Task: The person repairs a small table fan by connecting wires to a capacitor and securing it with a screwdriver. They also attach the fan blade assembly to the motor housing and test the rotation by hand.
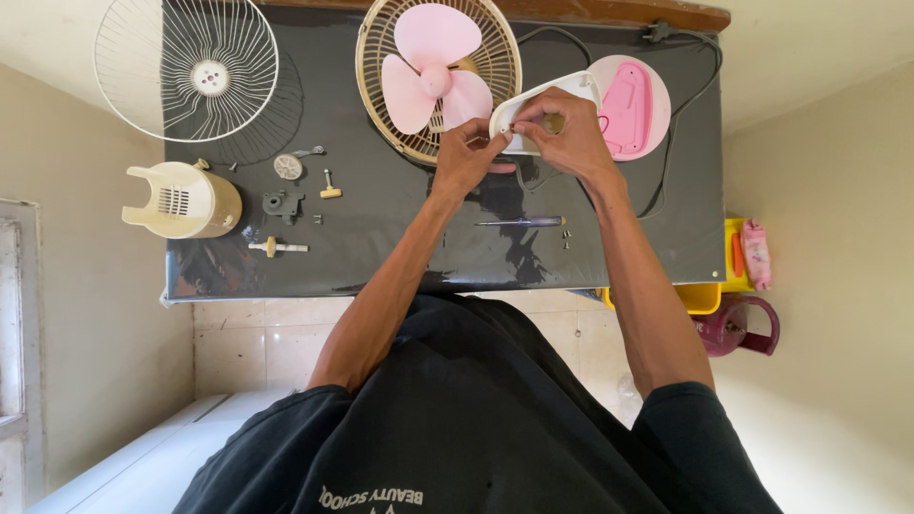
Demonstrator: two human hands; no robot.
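Fingers of left hand (468, 152) and right hand (569, 133) are pinched on white fan housing (533, 109), raised off bench (381, 238) at upper centre for close work.

Daylight from my left is bright and even; the dark table (666, 238) shows soft glare, edges bend wide-angle.
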